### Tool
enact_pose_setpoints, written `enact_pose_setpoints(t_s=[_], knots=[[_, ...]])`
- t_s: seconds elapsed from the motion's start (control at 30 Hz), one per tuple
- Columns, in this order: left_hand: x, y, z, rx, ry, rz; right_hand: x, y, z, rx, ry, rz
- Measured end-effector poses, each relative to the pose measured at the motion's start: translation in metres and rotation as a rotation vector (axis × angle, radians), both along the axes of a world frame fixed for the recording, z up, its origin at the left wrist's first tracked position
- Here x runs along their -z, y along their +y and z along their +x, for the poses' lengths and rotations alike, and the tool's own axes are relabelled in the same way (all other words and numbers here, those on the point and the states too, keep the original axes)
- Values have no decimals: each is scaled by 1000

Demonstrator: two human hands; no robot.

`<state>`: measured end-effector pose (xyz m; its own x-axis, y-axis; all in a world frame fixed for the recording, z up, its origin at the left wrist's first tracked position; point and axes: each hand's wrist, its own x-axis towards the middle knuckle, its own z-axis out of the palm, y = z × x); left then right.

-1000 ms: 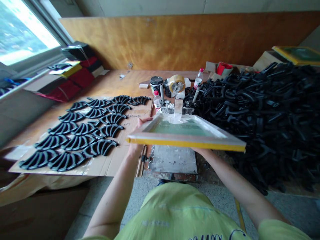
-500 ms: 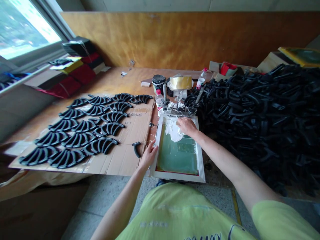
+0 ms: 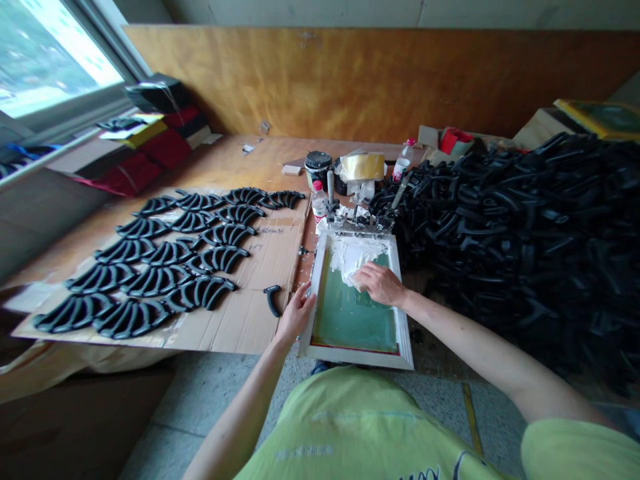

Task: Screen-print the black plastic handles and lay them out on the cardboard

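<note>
A screen printing frame (image 3: 406, 333) with green mesh lies in front of me, held at its far end by a metal hinge clamp (image 3: 360, 228). White ink (image 3: 343, 257) is smeared over the upper mesh. My left hand (image 3: 299, 310) is closed on the frame's left edge. Over the mesh, at the near edge of the ink, my right hand (image 3: 381, 283) is closed in a pinch; what it holds is hidden by the fingers. One black curved handle (image 3: 273, 300) lies on the cardboard (image 3: 250, 287) beside my left hand.
Rows of black handles (image 3: 165, 250) cover the cardboard at left. A large heap of black handles (image 3: 520, 240) rises at right. Behind the clamp stand an ink tub (image 3: 318, 167), a red-capped bottle (image 3: 318, 200), another bottle (image 3: 403, 160) and a yellow tape roll (image 3: 361, 167).
My right hand has moved toward me and slightly right, from near the clamp down over the mesh. My left hand stays at the frame's left edge.
</note>
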<state>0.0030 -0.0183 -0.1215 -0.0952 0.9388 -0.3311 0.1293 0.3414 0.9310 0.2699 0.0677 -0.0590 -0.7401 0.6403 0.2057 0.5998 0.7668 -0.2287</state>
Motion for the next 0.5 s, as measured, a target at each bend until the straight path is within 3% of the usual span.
enact_pose_setpoints(t_s=[0.07, 0.17, 0.27, 0.33, 0.4, 0.5], knots=[[-6, 0, 0, -4, -12, -5, -4, 6, -2, 16, 39, -41], [-28, -1, -2, 16, -83, -27, -23, 37, -10, 208, 97, -59], [-64, 1, -5, 15, -192, -37, -44, 74, -5, 409, 111, -43], [-92, 9, -4, -11, -259, -11, -49, 88, 16, 528, 186, -28], [-119, 22, 1, -52, -336, 86, -41, 90, 47, 707, 315, -23], [-150, 52, 13, -98, -436, 301, -6, 71, 83, 936, 391, -104]])
